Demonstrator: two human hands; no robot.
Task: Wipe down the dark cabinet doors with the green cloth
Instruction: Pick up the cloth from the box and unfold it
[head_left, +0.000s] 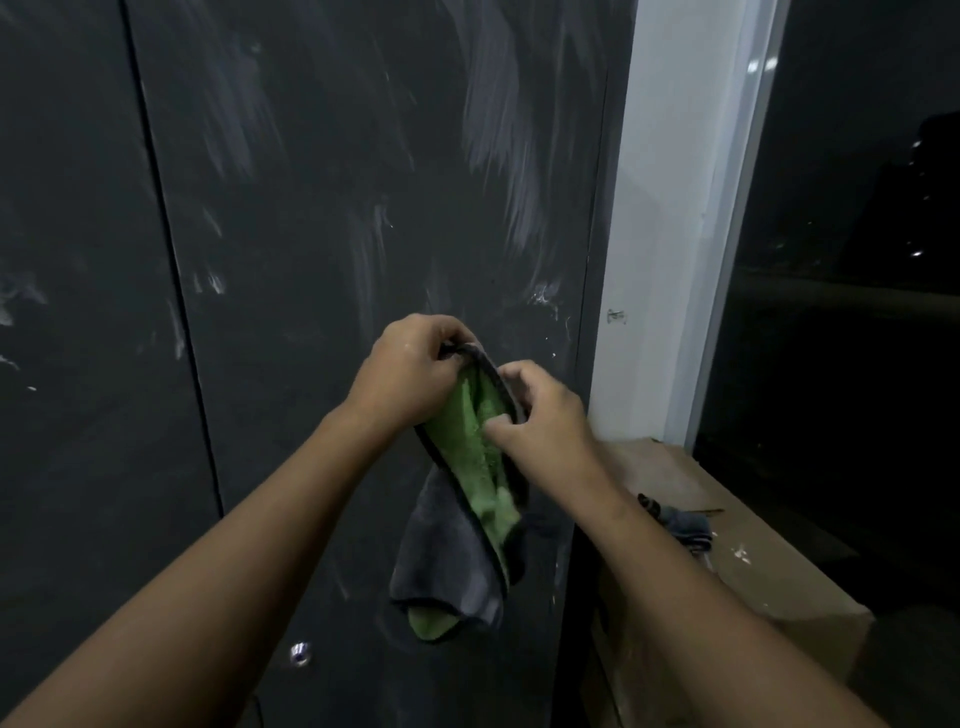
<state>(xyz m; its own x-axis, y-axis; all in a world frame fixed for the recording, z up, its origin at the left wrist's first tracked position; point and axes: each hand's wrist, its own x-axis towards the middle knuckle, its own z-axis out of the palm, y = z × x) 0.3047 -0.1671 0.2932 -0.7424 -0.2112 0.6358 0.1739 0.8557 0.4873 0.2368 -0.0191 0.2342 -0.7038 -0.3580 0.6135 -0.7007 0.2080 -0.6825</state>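
Two bare forearms reach up from the bottom edge of the view and meet in front of the cabinet, both hands closed on the green cloth (480, 457). The left hand (408, 371) pinches the cloth's upper edge, fingers curled over the dark hem near the top of the fold. The right hand (540, 415) grips the same cloth just below and to the right, thumb and fingertips pressed into the green pile, so the two hands sit close together with the cloth bunched between them. Whether the hands touch each other cannot be told.

From the grip the cloth hangs down in a loose fold. Its green side faces the camera along the middle, a grey backing shows on the lower left, and a dark hem runs along the edges. A small green flap turns up at the very bottom. The cloth hangs in front of the dark cabinet door (363, 208), near that door's right edge; contact with the surface is not clear.

Pale, chalky smears streak the door above the hands. A narrow vertical seam (171, 249) separates it from a second dark door (67, 312) on the left, also lightly marked. Right of the cabinet stands a white post (670, 208), and beside it a tan ledge (769, 561) carries a small grey rag (685, 525).
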